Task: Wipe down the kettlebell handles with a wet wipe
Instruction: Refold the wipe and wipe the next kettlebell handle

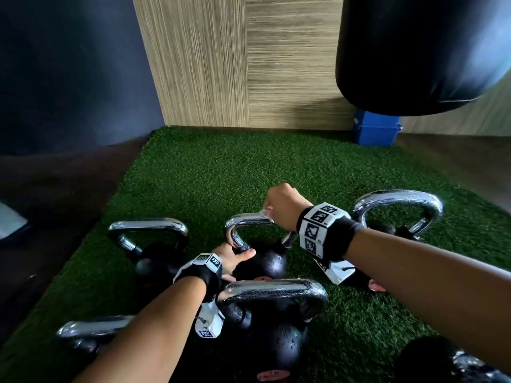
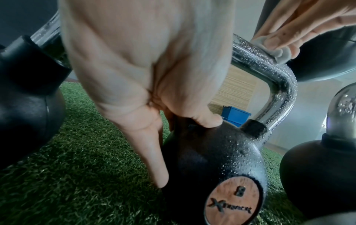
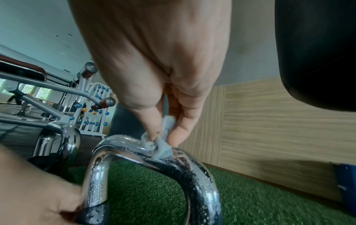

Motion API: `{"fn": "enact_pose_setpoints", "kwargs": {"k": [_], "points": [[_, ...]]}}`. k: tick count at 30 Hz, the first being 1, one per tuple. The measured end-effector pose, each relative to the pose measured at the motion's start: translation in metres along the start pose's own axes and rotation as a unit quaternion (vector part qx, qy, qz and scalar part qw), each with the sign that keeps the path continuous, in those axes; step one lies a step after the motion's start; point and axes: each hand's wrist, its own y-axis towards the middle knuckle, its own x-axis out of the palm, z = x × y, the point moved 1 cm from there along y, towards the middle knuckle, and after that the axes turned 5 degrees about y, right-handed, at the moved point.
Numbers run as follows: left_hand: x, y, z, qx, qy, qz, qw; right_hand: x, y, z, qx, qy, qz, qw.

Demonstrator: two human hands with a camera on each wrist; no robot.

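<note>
The middle kettlebell (image 1: 265, 264) has a black body and a chrome handle (image 1: 249, 219) beaded with droplets; it stands on green turf. My right hand (image 1: 269, 208) pinches a small crumpled grey wet wipe (image 3: 161, 146) between thumb and fingers and presses it onto the top bar of that handle (image 3: 173, 164). From the left wrist view the wipe (image 2: 279, 51) sits near the bar's right bend. My left hand (image 1: 237, 252) grips the left leg of the handle where it meets the body. Its thumb (image 2: 208, 120) lies on the body (image 2: 212, 159).
Several more chrome-handled kettlebells crowd round: one to the left (image 1: 149, 230), one to the right (image 1: 398, 205), one close in front (image 1: 273, 294). A black punching bag (image 1: 420, 51) hangs at the upper right. A blue box (image 1: 376, 128) stands by the wood-panel wall.
</note>
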Motion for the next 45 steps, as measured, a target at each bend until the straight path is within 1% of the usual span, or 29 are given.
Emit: {"fn": "enact_pose_setpoints", "kwargs": {"k": [3, 6, 9, 11, 14, 16, 18, 21, 23, 27, 29, 31, 33, 34, 35, 37, 38, 39, 40, 41, 42, 43, 44, 45], "points": [[0.001, 0.000, -0.001, 0.005, -0.005, 0.002, 1.000, -0.005, 0.000, 0.010, 0.039, 0.030, -0.001, 0.999], [0.002, 0.000, -0.001, 0.014, -0.008, 0.003, 1.000, -0.012, -0.002, 0.025, 0.092, 0.026, 0.011, 0.995], [0.002, 0.002, -0.003, 0.024, -0.009, 0.006, 1.000, -0.011, -0.004, 0.032, 0.106, 0.036, 0.020, 0.993], [0.003, 0.002, -0.004, 0.024, -0.012, 0.006, 1.000, -0.007, -0.004, 0.036, 0.117, 0.066, 0.031, 0.991], [0.004, 0.002, -0.005, 0.025, -0.011, 0.006, 1.000, -0.002, -0.005, 0.053, 0.173, 0.119, 0.051, 0.976], [0.003, 0.001, -0.004, 0.027, -0.010, 0.006, 1.000, -0.001, -0.005, 0.067, 0.209, 0.164, 0.025, 0.964], [0.002, 0.000, -0.004, 0.028, -0.009, 0.007, 1.000, -0.002, -0.003, 0.076, 0.221, 0.211, -0.002, 0.952], [0.003, -0.003, -0.001, 0.024, 0.000, 0.011, 1.000, 0.003, 0.001, 0.087, 0.228, 0.243, 0.002, 0.943], [0.003, -0.004, 0.000, 0.018, 0.004, 0.013, 1.000, 0.012, 0.001, 0.095, 0.248, 0.284, -0.009, 0.926], [0.000, -0.002, -0.001, 0.016, 0.023, 0.014, 1.000, 0.030, -0.006, 0.105, 0.290, 0.358, -0.057, 0.886], [0.000, 0.000, -0.002, -0.012, 0.016, 0.018, 1.000, 0.035, -0.009, 0.106, 0.296, 0.392, -0.057, 0.869], [0.000, -0.001, -0.001, -0.043, 0.000, 0.020, 0.999, 0.038, -0.011, 0.106, 0.300, 0.425, -0.077, 0.850], [-0.003, -0.005, 0.001, -0.049, 0.037, 0.008, 0.998, 0.041, -0.015, 0.105, 0.311, 0.474, -0.105, 0.817], [-0.006, -0.007, 0.001, -0.047, 0.066, -0.006, 0.997, 0.043, -0.017, 0.104, 0.311, 0.486, -0.111, 0.809], [-0.008, -0.008, 0.001, -0.045, 0.080, -0.023, 0.996, 0.046, -0.017, 0.103, 0.306, 0.483, -0.115, 0.812], [-0.012, -0.014, 0.003, -0.054, 0.070, -0.072, 0.993, 0.054, -0.018, 0.102, 0.286, 0.453, -0.125, 0.835], [-0.017, -0.017, 0.006, -0.068, 0.073, -0.087, 0.991, 0.058, -0.019, 0.101, 0.279, 0.442, -0.128, 0.843], [-0.023, -0.022, 0.010, -0.074, 0.086, -0.085, 0.990, 0.060, -0.020, 0.102, 0.276, 0.435, -0.127, 0.848], [-0.031, -0.025, 0.016, -0.065, 0.131, -0.068, 0.987, 0.060, -0.020, 0.103, 0.274, 0.427, -0.122, 0.853], [-0.041, -0.027, 0.023, -0.051, 0.193, -0.031, 0.979, 0.057, -0.021, 0.105, 0.275, 0.418, -0.113, 0.858], [-0.051, -0.029, 0.031, -0.033, 0.250, 0.018, 0.967, 0.052, -0.022, 0.107, 0.279, 0.409, -0.104, 0.862], [-0.061, -0.031, 0.038, -0.012, 0.284, 0.079, 0.955, 0.045, -0.021, 0.108, 0.282, 0.401, -0.097, 0.867], [-0.071, -0.035, 0.047, 0.005, 0.274, 0.132, 0.953, 0.036, -0.018, 0.108, 0.277, 0.384, -0.091, 0.876], [-0.079, -0.039, 0.055, 0.033, 0.241, 0.179, 0.953, 0.025, -0.012, 0.109, 0.264, 0.351, -0.090, 0.894]]}}
